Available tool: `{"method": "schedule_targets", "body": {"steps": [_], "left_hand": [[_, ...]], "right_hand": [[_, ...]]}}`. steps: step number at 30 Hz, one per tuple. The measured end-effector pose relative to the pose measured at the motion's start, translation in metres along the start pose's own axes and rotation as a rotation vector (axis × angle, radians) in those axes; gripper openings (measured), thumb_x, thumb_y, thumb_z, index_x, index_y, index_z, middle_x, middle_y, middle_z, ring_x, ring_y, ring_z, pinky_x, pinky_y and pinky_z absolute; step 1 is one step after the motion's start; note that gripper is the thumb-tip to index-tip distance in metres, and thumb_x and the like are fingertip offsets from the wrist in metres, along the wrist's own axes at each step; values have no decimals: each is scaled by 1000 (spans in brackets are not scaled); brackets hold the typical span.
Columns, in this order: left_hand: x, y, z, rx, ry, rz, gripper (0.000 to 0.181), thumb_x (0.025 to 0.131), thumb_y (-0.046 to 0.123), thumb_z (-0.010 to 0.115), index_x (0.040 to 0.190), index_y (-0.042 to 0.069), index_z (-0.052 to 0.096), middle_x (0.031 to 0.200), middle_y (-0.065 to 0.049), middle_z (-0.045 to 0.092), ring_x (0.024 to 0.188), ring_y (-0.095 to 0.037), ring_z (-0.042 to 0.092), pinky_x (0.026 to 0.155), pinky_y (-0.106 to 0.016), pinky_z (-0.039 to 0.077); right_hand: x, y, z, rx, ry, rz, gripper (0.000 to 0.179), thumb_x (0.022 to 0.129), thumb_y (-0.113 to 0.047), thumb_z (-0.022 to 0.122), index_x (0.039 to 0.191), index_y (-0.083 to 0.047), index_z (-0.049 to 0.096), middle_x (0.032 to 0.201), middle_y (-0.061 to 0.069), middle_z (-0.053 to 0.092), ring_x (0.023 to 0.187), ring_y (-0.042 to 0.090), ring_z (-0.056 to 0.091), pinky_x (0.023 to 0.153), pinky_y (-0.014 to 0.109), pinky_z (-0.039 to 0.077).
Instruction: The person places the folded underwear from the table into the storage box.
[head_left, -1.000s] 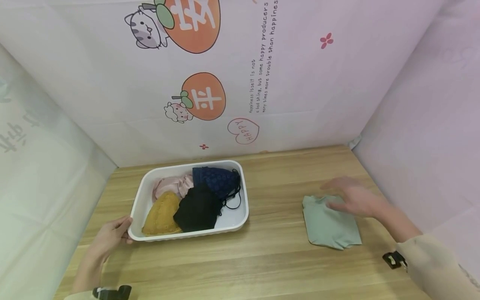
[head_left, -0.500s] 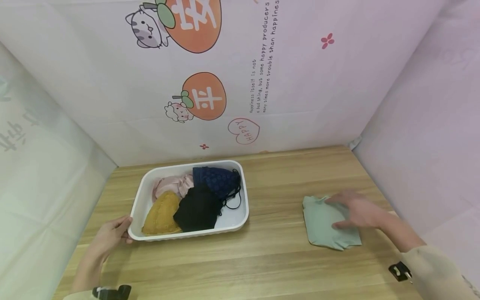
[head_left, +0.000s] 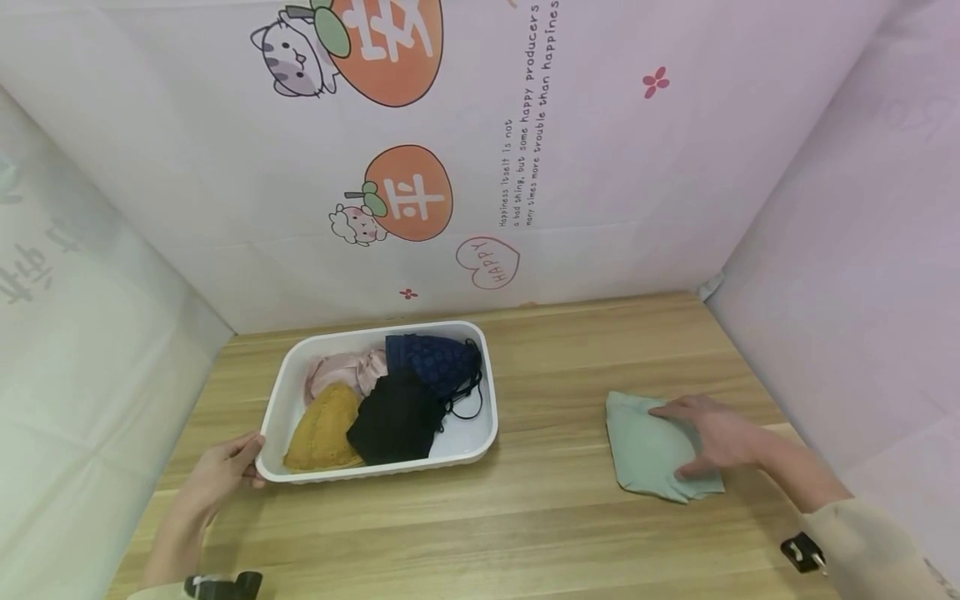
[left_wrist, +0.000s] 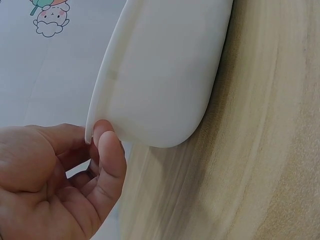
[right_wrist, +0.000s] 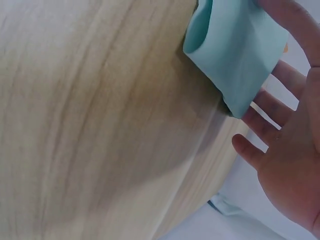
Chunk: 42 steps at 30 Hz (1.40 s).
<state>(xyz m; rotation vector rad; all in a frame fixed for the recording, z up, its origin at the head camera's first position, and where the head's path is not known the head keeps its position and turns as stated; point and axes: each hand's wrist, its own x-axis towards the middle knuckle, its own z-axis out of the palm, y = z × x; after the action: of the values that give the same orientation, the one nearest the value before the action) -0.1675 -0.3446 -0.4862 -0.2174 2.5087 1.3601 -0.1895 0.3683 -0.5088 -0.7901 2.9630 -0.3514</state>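
In the head view a white plastic tray stands on the table at left centre. My left hand pinches its near left corner; in the left wrist view thumb and fingers meet at the tray's rim. To the right lies a folded pale green cloth, flat on the wood. My right hand is spread over its right side, thumb toward the near edge and fingers toward the far edge. The right wrist view shows the fairly straight fingers against the green cloth, whose layers gape at one end.
Inside the tray lie a pink satiny piece, a navy patterned piece with black cords, a black folded piece and a mustard folded piece. A printed white sheet hangs behind the wooden table, with more sheeting at both sides.
My right hand has come down and toward me onto the green cloth, and the cloth's top edge now looks smoother. The left hand and the tray have stayed put.
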Motion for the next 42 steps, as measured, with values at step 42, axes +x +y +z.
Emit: {"method": "schedule_targets", "body": {"steps": [42], "left_hand": [[-1, 1, -1, 31, 2, -5, 63, 101, 40, 35, 141, -7, 32, 93, -12, 62, 74, -10, 61, 68, -24, 57]], "right_hand": [[25, 0, -18, 34, 164, -51, 38, 64, -29, 84, 98, -21, 69, 97, -10, 63, 86, 6, 55, 68, 22, 47]]}}
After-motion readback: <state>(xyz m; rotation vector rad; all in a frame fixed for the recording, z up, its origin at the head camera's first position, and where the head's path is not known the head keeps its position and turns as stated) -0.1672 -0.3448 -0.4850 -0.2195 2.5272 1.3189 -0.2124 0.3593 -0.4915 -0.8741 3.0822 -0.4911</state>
